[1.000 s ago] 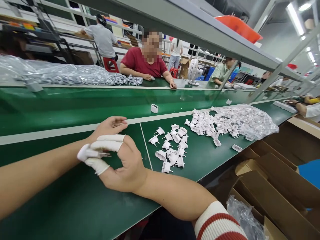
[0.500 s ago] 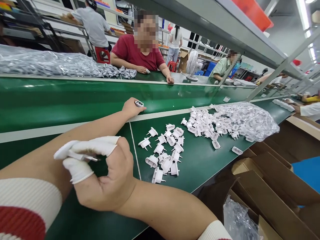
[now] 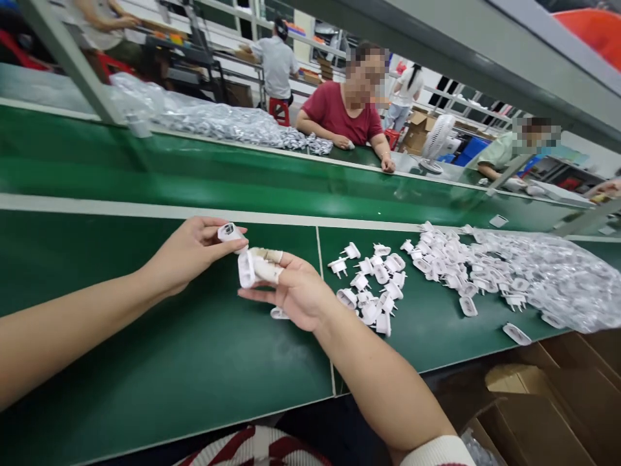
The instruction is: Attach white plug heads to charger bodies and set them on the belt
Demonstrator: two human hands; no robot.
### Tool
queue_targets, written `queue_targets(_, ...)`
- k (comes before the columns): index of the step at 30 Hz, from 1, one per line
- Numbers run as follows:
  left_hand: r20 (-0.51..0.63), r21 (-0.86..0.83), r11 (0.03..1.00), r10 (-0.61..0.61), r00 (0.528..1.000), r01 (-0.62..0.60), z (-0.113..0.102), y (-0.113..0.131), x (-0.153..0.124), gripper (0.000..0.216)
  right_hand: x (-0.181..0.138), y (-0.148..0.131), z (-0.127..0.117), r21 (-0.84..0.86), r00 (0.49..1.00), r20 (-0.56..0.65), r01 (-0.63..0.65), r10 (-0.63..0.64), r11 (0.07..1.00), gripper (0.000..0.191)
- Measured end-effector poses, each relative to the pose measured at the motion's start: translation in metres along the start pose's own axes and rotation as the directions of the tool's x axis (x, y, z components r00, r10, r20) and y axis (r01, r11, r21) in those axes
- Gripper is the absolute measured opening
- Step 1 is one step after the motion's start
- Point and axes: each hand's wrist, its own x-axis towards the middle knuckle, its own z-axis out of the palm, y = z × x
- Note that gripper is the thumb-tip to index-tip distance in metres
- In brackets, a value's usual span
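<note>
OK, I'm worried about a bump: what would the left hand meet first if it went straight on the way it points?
Most likely the white plug piece in the right hand, just beside the left hand; depth between them is unclear.

No legible txt anywhere afaict. Plugs (image 3: 429, 249) on the bench (image 3: 194, 382): too small to make out any markings. Bag (image 3: 572, 278) over by the bench's right end, fan (image 3: 439, 136) past its far edge, box (image 3: 543, 433) below the near edge at lower R: can't read anything on those either, tbh.
</note>
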Motion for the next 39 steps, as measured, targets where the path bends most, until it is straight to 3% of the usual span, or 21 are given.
queue_targets(2, -0.034, -0.086, 0.996, -0.038, 0.999, 0.035, -0.013, -0.007, -0.022, 0.066, -0.003, 0.001, 0.0, -0.165, 0.989, 0.052, -0.131, 0.141, 0.978, 0.024)
queue_targets(3, -0.047, -0.109, 0.993, -0.049, 0.998, 0.044, -0.015, -0.011, -0.032, 0.068, -0.004, 0.001, 0.0, -0.251, 0.989, 0.032, -0.129, 0.141, 0.959, 0.025)
queue_targets(5, -0.041, -0.093, 0.994, -0.054, 0.998, 0.05, -0.015, -0.019, -0.049, 0.074, -0.002, 0.003, 0.0, -0.413, 0.998, -0.056, -0.025, 0.002, 0.91, 0.027)
queue_targets(8, 0.099, 0.004, 1.0, 0.022, 0.995, -0.022, -0.009, -0.028, -0.068, 0.076, 0.003, 0.005, -0.002, -0.6, 0.952, -0.145, 0.132, -0.27, 0.789, 0.026)
queue_targets(10, 0.247, 0.063, 0.989, 0.115, 0.962, -0.134, -0.007, -0.029, -0.076, 0.071, 0.006, 0.005, -0.004, -0.624, 0.93, -0.146, 0.178, -0.337, 0.761, 0.031)
queue_targets(13, 0.464, 0.096, 0.961, 0.187, 0.866, -0.259, -0.008, -0.03, -0.078, 0.066, 0.008, 0.002, -0.005, -0.629, 0.912, -0.149, 0.21, -0.382, 0.748, 0.044)
queue_targets(14, 0.493, 0.105, 0.953, 0.2, 0.847, -0.285, -0.01, -0.031, -0.077, 0.067, 0.007, 0.001, -0.005, -0.65, 0.903, -0.141, 0.224, -0.405, 0.726, 0.045)
queue_targets(16, 0.464, 0.129, 0.937, 0.233, 0.855, -0.326, -0.012, -0.035, -0.075, 0.071, 0.005, 0.001, -0.004, -0.708, 0.882, -0.086, 0.273, -0.463, 0.652, 0.038)
queue_targets(18, 0.39, 0.153, 0.928, 0.259, 0.883, -0.34, -0.014, -0.039, -0.073, 0.067, 0.002, 0.0, -0.004, -0.773, 0.849, 0.027, 0.353, -0.528, 0.527, 0.028)
queue_targets(20, 0.366, 0.142, 0.93, 0.268, 0.891, -0.338, -0.015, -0.04, -0.072, 0.055, -0.002, 0.001, -0.004, -0.833, 0.799, 0.188, 0.438, -0.571, 0.338, 0.02)
queue_targets(23, 0.385, 0.087, 0.936, 0.285, 0.878, -0.342, -0.014, -0.039, -0.072, 0.048, -0.007, 0.004, -0.001, -0.859, 0.74, 0.422, 0.511, -0.524, 0.03, 0.026)
queue_targets(26, 0.387, 0.067, 0.938, 0.289, 0.876, -0.339, -0.014, -0.037, -0.072, 0.046, -0.009, 0.008, 0.003, -0.84, 0.709, 0.52, 0.525, -0.477, -0.135, 0.032)
queue_targets(31, 0.392, 0.072, 0.951, 0.252, 0.885, -0.302, -0.016, -0.037, -0.072, 0.045, -0.009, 0.01, 0.007, -0.835, 0.676, 0.532, 0.518, -0.51, -0.185, 0.022)
queue_targets(39, 0.415, 0.128, 0.953, 0.199, 0.888, -0.274, -0.018, -0.034, -0.073, 0.043, -0.004, 0.009, 0.002, -0.824, 0.688, 0.565, 0.502, -0.456, -0.263, 0.022)
